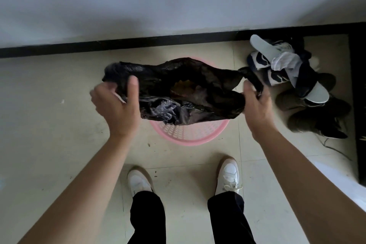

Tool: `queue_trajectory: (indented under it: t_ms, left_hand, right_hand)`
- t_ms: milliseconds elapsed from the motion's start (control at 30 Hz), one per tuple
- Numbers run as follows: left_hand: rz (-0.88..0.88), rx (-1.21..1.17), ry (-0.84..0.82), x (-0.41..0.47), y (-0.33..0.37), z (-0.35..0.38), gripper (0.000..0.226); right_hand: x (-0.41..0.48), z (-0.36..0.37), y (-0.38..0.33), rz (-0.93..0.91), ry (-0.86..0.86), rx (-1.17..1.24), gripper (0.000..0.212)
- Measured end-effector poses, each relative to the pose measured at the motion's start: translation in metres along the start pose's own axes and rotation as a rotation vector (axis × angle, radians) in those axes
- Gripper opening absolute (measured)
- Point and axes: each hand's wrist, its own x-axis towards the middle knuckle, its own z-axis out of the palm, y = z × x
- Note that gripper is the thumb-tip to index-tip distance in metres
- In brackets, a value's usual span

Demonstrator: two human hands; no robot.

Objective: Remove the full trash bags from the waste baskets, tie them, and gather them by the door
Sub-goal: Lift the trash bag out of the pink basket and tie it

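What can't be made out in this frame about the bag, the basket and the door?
Head view only:
- Trash bag contents: dark plastic hides all but a brownish patch at the opening.
- Pink basket: the bag covers its inside and most of the rim.
- Left hand fingertips: blurred and tucked behind the bag.
- Right hand fingers: wrapped in the plastic.
- Door: none visible.
- Shoe pile: tangled, count unclear.

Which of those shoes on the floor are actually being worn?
The white sneakers at the bottom, with black trouser legs rising from them. The pile of shoes by the wall, right of the pink basket, lies empty and jumbled.
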Motion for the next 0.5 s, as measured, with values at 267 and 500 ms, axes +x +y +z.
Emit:
queue_trajectory:
  t_ms: [267, 500]
  left_hand:
    - [-0.242, 0.133, -0.408, -0.060, -0.073, -0.008, 0.133]
    - [-0.178, 0.259, -0.511, -0.040, -0.077, 0.025, 0.145]
  right_hand:
    - [-0.003, -0.016, 0.069, 0.015, -0.387, -0.826, 0.146]
    - [0.024, 0.008, 0.081, -0.058, -0.375, -0.987, 0.135]
